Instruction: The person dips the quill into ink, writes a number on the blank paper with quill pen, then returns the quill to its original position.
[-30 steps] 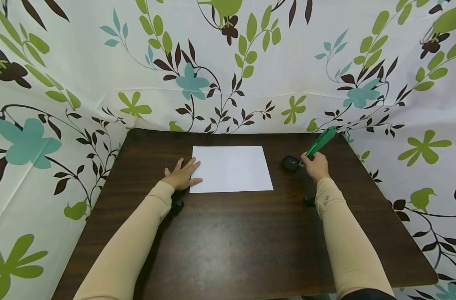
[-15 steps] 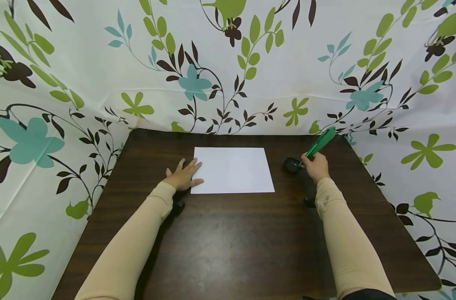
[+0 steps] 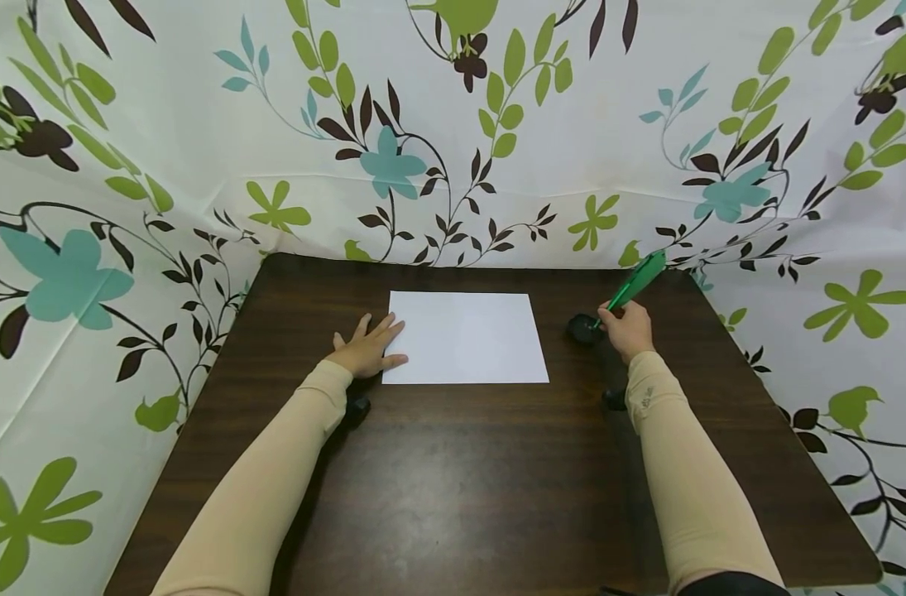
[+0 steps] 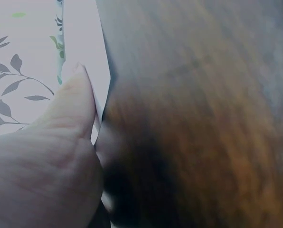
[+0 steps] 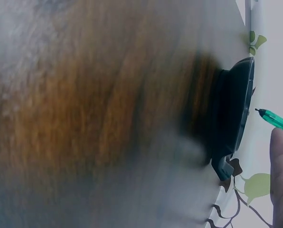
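A blank white sheet of paper lies on the dark wooden table. My left hand rests at its left edge with the fingers spread; in the left wrist view the thumb lies along the paper's edge. Farther right, my right hand pinches a green feather pen, its plume slanting up and right. The pen's tip points down over a small round black dish. In the right wrist view the pen's dark tip shows just above the dish.
The brown table stretches toward me, its far edge against a white curtain printed with leaves and flowers. Black devices sit under both wrists, one by the left sleeve, one by the right sleeve.
The head view has shifted slightly, so paper and dish sit a little farther right in it. The pen's tip now overlaps the dish slightly more. Both hands keep their holds.
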Motion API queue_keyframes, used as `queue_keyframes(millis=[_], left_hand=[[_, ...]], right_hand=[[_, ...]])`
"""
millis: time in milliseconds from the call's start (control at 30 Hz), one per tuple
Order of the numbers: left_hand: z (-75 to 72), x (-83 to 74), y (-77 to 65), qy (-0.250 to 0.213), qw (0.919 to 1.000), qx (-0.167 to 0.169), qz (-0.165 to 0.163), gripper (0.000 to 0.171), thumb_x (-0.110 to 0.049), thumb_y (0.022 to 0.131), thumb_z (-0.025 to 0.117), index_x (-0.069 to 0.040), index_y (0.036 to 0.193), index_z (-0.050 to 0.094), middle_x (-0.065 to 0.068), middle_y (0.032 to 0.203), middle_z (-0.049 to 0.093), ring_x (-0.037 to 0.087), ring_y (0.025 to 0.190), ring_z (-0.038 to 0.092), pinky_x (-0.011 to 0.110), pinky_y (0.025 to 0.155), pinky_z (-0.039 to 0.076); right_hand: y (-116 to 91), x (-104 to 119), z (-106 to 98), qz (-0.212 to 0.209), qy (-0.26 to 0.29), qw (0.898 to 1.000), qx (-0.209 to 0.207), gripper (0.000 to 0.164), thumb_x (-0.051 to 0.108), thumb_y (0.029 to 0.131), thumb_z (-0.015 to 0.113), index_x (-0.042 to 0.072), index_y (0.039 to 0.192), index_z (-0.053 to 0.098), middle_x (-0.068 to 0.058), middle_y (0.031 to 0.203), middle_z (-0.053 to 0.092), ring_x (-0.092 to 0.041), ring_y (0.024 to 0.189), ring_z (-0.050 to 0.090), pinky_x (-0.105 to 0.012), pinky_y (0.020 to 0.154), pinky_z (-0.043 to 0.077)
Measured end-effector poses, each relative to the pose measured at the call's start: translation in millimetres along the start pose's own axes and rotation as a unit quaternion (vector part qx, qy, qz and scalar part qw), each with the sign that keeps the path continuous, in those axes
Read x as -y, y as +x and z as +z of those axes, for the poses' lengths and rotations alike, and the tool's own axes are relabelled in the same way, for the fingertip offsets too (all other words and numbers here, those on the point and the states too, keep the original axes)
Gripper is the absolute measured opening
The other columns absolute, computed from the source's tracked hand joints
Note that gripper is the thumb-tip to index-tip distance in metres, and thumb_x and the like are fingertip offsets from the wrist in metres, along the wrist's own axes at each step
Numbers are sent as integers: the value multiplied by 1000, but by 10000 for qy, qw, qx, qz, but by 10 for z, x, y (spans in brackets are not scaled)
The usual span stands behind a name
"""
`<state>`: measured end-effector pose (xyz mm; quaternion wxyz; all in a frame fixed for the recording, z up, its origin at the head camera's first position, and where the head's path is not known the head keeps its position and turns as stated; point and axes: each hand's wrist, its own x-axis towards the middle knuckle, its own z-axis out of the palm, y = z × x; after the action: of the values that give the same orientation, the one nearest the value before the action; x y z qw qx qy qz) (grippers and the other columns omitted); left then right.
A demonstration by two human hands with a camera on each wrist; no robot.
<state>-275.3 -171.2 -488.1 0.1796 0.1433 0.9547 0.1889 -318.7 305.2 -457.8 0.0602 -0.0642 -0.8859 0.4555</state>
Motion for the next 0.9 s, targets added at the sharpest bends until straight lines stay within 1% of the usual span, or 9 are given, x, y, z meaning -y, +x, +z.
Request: queue_keyframes(millis=[267, 500, 600, 700, 767, 900], left_hand=[[9, 20, 13, 62, 10000, -66, 8, 76, -55, 97, 45, -26, 157, 10, -1, 164, -4, 38, 147, -13, 80, 100, -3], [97, 141, 112, -32, 10000, -42, -63, 77, -61, 95, 44, -33, 156, 7, -10, 163, -9, 32, 147, -19, 79, 100, -7], [75, 112, 87, -54, 10000, -21, -50, 77, -60, 95, 45, -31, 157, 8, -7, 163, -8, 34, 147, -19, 79, 99, -8], [38, 61, 44, 30, 10000, 20, -60, 77, -59, 96, 44, -29, 157, 7, -4, 163, -7, 34, 147, -17, 79, 100, -7], [18, 41, 25, 91, 10000, -7, -15, 78, -60, 96, 43, -27, 157, 8, -2, 164, -6, 36, 147, -16, 80, 99, -6], [1, 12, -2, 136, 9999, -39, -34, 77, -58, 96, 43, -27, 157, 8, -1, 164, -5, 37, 147, -14, 81, 99, -5]], right_hand=[[-3, -3, 32, -36, -36, 10000, 30, 35, 25, 100, 52, -2, 123, 58, -23, 121, 56, -38, 107, 62, -45, 91, 51], [8, -1, 57, 59, -96, 9999, 93, 35, 23, 101, 52, -1, 125, 58, -22, 122, 57, -37, 108, 62, -46, 92, 51], [8, -15, 85, 103, -171, 9998, 88, 34, 23, 100, 53, -1, 124, 59, -22, 121, 59, -36, 107, 62, -46, 91, 51], [6, -34, 109, 109, -189, 9997, 83, 33, 22, 100, 53, 0, 123, 60, -22, 120, 60, -35, 106, 63, -46, 91, 51], [9, -48, 121, 100, -169, 9998, 88, 32, 22, 100, 53, 0, 122, 60, -22, 120, 60, -35, 106, 63, -45, 90, 51], [15, -75, 143, 91, -162, 9998, 72, 32, 22, 100, 54, 0, 122, 61, -21, 119, 61, -35, 105, 63, -44, 90, 51]])
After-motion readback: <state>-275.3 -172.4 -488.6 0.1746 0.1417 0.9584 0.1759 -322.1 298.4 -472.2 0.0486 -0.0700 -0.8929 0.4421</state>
